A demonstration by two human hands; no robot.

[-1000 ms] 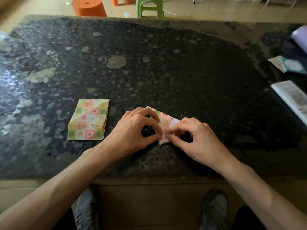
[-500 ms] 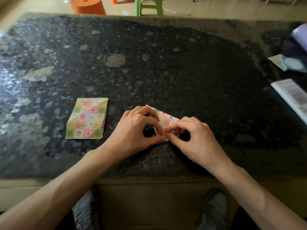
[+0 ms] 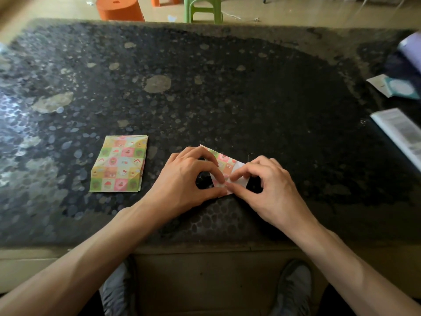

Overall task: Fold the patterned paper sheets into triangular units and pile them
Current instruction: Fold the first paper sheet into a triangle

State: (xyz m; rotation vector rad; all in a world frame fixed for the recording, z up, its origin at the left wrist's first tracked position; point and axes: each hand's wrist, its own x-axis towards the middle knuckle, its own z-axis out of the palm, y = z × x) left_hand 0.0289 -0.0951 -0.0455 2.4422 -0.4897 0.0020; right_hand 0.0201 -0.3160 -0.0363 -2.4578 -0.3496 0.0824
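Nearest: two grey shoes [image 3: 293, 286] on the floor, under the table edge, below both forearms.

Left hand [image 3: 182, 181]: fingers curled, thumb and index tips pinching the paper [image 3: 224, 165] at its near corner. Right hand [image 3: 271, 188]: same, thumb and index curled and pinching that corner from the other side. The fingertips of the two hands meet there.

The paper lies flat on the table [image 3: 227, 87] between the hands, partly folded. Its patterned face shows by the left index, a white flap by the right index. Its far corner sticks out just beyond the left hand's fingers.

Stack [image 3: 119, 165] of patterned sheets: left of the left hand, apart from it, flat, edges roughly squared. Checker print in pink, green and yellow squares with cupcakes, strawberries and one cat-face cartoon. No readable text.

Far right of the right hand: open booklet [image 3: 401, 131] at the table edge, print too blurred to read. Beyond it a teal packet [image 3: 396, 87] with a white round mark, text unreadable, then a purple roll [image 3: 412, 44].

Past the table's far edge: orange stool [image 3: 118, 8] and green stool [image 3: 202, 8] on the floor.
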